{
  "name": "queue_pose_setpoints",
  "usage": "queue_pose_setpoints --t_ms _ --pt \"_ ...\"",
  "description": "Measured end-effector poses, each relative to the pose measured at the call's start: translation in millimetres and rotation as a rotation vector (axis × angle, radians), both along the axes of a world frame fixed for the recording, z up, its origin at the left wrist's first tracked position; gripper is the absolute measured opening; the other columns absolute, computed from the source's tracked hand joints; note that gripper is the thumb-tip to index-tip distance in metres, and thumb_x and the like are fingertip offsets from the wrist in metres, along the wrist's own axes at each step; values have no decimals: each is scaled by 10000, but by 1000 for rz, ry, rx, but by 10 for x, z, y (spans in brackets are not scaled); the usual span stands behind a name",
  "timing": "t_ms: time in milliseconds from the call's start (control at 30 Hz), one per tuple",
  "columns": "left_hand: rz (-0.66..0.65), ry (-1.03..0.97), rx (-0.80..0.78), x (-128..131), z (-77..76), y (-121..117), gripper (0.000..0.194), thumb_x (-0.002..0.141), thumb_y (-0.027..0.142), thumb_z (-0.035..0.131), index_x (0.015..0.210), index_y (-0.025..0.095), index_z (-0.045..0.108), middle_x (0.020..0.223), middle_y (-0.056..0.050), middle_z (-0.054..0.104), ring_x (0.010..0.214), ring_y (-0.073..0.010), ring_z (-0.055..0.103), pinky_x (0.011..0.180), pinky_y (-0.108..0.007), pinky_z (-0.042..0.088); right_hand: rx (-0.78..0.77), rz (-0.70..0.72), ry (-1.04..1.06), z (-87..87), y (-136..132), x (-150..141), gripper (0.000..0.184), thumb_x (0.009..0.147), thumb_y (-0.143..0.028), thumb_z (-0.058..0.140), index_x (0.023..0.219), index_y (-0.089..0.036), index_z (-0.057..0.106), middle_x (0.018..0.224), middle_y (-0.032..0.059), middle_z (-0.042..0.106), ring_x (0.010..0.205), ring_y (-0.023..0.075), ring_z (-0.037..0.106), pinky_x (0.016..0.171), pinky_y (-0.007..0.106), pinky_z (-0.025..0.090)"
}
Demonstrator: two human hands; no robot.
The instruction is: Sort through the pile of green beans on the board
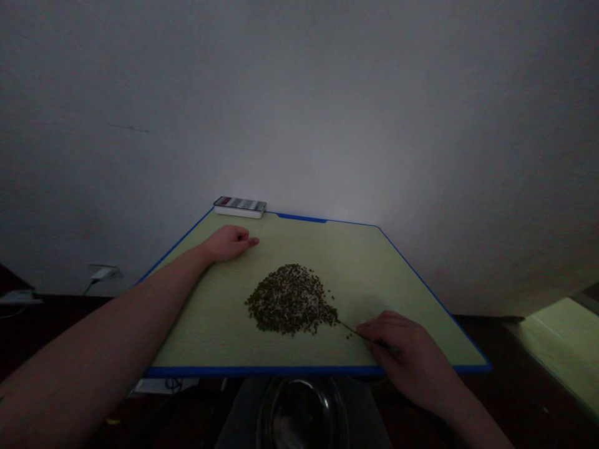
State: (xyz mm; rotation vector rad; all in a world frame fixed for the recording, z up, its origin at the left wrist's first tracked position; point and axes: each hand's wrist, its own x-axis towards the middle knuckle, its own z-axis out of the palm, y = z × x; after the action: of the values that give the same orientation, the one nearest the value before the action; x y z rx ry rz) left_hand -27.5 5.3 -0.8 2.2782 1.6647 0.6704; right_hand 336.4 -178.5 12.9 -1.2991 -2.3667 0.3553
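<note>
A heap of small dark green grains mixed with pale ones lies in the middle of a yellow-green board with a blue edge. My right hand rests near the board's front right edge, fingers closed on a thin dark stick whose tip reaches the heap's right side. My left hand lies on the board at the far left, fingers loosely curled, holding nothing that I can see.
A flat white box with a striped top sits at the board's far left corner against a white wall. A clear glass bowl stands below the board's front edge. A white plug and cable lie at left.
</note>
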Motion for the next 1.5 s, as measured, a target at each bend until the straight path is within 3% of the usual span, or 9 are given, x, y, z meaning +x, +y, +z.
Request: queue_pose_setpoints --t_ms 400,933,1333,1500 --pt "-11 -14 9 -27 -46 38 437 702 573 450 488 197 385 456 36 327 473 -112 328 488 -264 221 -57 15 25 34 5 -70 251 810 -112 463 900 -222 670 776 34 653 747 153 589 657 281 449" --pt "-5 6 7 -19 -33 32 442 710 576 437 489 199 373 458 33 324 474 -116 329 485 -266 220 -57 -106 64 -30 96 -84 214 799 -163 500 903 -233 673 805 30 666 755 159 605 669 279 459" --pt "-9 -2 -1 -17 -22 22 428 714 556 448 491 198 379 457 36 323 473 -115 331 488 -269 217 -74 25 108 -4 59 -164 226 808 -132 474 896 -215 665 778 33 649 752 147 592 672 278 450" --pt "-11 -9 7 -13 -20 15 420 706 548 453 488 195 389 458 35 323 474 -112 329 484 -266 211 -107 -9 103 -8 31 -83 201 814 -170 488 891 -218 667 796 34 657 759 153 597 679 279 453"
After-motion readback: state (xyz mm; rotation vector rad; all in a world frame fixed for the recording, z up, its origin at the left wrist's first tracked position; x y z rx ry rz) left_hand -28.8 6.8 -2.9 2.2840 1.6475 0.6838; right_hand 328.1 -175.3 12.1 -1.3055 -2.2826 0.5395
